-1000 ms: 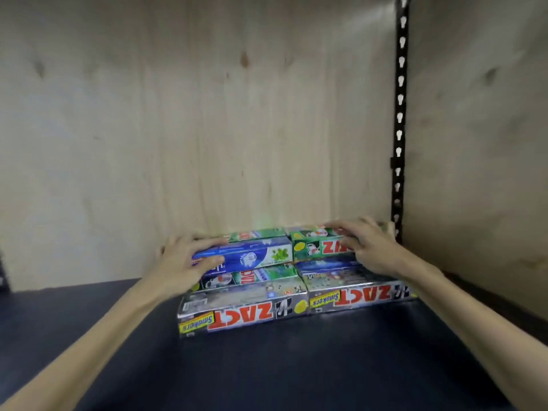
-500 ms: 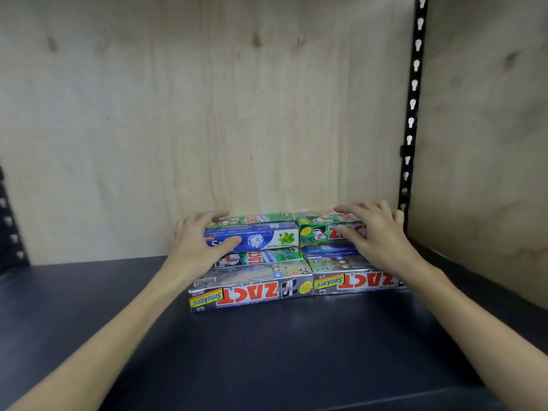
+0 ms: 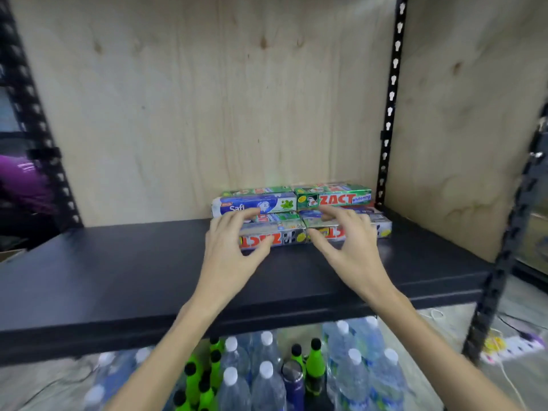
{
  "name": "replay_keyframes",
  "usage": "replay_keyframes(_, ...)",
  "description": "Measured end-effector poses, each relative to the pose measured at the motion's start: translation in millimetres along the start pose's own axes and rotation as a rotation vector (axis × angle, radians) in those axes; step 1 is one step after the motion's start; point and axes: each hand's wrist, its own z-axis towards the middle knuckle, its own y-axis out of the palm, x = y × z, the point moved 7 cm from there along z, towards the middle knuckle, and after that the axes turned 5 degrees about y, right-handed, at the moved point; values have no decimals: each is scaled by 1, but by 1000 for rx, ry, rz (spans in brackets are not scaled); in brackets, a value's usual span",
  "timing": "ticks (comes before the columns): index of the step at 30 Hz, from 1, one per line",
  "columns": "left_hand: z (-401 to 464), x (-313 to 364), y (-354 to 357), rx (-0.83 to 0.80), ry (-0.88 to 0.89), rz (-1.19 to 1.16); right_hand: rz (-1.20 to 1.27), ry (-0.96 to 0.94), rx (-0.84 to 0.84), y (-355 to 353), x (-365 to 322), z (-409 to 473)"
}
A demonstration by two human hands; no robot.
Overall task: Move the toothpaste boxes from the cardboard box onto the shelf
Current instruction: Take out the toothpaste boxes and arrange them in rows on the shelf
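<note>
- Plywood back panel (image 3: pixel 207 114) fills the upper centre of the frame, with a black slotted upright (image 3: pixel 391 93) to its right.
- Black shelf (image 3: pixel 118 277) spans the middle band; its front lip crosses the forearms.
- Toothpaste boxes (image 3: pixel 332 198) sit stacked at centre, against the back panel toward the right upright — two silver ZACT cartons in front, blue and green ones above and behind.
- Bottles (image 3: pixel 264 378) — clear and green — stand below the shelf, lower centre.
- Left hand (image 3: pixel 228 256), just left of centre, holds nothing: fingers spread and loosely bent in front of the left silver carton; whether the fingertips touch it cannot be told.
- Right hand (image 3: pixel 353 247), just right of centre, is likewise apart and empty, fingers arched before the right silver carton.
- Cardboard box is not in view.
- Judged step: squaring the stack and letting go. Done well, both hands would press the front faces evenly, keep the upper cartons from sliding, then draw straight back without snagging an edge.
</note>
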Motion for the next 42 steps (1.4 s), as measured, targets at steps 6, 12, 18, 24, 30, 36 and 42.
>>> replay_keyframes(6,-125,43,-24,149,-3,-4,153,24,121,-15,-38,-118)
replay_keyframes(12,-282,-6,-6,142,-261,-9,197,165,31,37,-11,-263)
replay_keyframes(18,-435,-83,9,22,-606,9,146,437,-201,96,58,-406)
replay_keyframes(24,-565,-147,24,-232,-954,198,28,622,-405,137,117,-516)
replay_keyframes(30,-657,-176,44,-560,-1224,337,-269,782,-640,169,174,-603)
replay_keyframes(36,-715,-192,57,-765,-1354,503,-564,749,-721,176,189,-632)
replay_keyframes(42,-718,-202,64,-791,-1257,667,-512,742,-624,171,195,-622)
